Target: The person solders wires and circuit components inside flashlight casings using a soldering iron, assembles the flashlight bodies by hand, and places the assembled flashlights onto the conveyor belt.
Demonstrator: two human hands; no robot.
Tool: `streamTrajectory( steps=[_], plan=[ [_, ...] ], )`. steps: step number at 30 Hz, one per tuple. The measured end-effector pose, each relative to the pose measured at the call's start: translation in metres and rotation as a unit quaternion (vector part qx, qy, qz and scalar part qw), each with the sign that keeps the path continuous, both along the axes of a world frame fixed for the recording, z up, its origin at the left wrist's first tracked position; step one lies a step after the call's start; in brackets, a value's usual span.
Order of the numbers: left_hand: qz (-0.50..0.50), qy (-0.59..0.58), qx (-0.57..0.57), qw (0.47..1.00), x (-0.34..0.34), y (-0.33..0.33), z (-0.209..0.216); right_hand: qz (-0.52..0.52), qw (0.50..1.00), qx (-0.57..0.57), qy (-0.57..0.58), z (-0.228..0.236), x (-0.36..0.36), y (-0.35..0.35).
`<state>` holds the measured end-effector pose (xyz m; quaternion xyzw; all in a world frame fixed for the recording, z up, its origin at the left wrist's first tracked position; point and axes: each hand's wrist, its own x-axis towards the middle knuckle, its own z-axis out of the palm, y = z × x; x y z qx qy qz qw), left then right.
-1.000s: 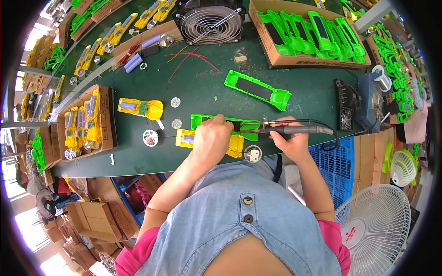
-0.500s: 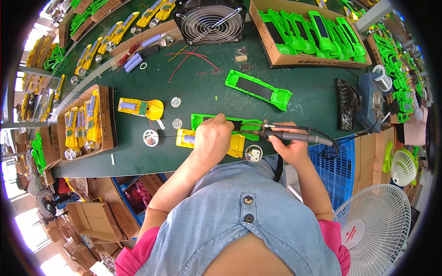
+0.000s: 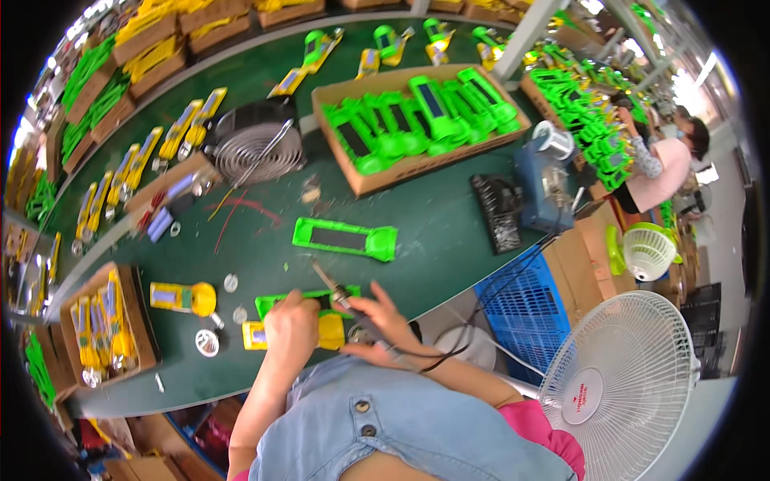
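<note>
My right hand point(image 3: 387, 322) holds a soldering iron point(image 3: 359, 314), its tip pointing away over the bench, off the work. My left hand point(image 3: 291, 327) is closed, knuckles up, over a green plastic shell point(image 3: 269, 305) and a yellow lamp housing point(image 3: 255, 337) lying side by side. What its fingertips pinch is hidden. By my right hand, a round reflector point(image 3: 358, 333) partly shows at the housing's end. Farther off lies another green shell point(image 3: 383, 244) with a dark panel. To the left are another yellow housing point(image 3: 204, 300) and a loose reflector point(image 3: 207, 343).
A carton of green shells point(image 3: 353, 180) stands at the back. A blue soldering station point(image 3: 536, 188) and a solder spool point(image 3: 553, 143) are at right, beside a black object point(image 3: 497, 216). At left is a carton of yellow housings point(image 3: 148, 341). A white fan point(image 3: 618, 369) stands lower right.
The view has swung right, so bench things sit farther left. The iron's tip has come away from the green shell and now points outward. My left hand stays over the work.
</note>
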<state>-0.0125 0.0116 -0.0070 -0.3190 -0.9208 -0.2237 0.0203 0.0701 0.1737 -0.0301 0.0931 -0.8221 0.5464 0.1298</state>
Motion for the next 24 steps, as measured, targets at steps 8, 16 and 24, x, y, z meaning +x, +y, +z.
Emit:
streamTrajectory(
  steps=[8, 16, 24],
  plan=[
    [-0.002, -0.015, 0.014, 1.000, 0.001, 0.001, 0.005, 0.050, 0.996, 0.066, -0.020, 0.002, 0.000, -0.008],
    [-0.004, -0.044, 0.036, 0.998, 0.002, -0.005, 0.012, 0.057, 0.996, 0.074, -0.007, -0.004, -0.002, -0.010],
    [0.054, -0.078, 0.258, 0.961, 0.018, -0.022, 0.005, 0.026, 0.989, 0.143, -0.034, 0.021, -0.031, 0.012]
  ],
)
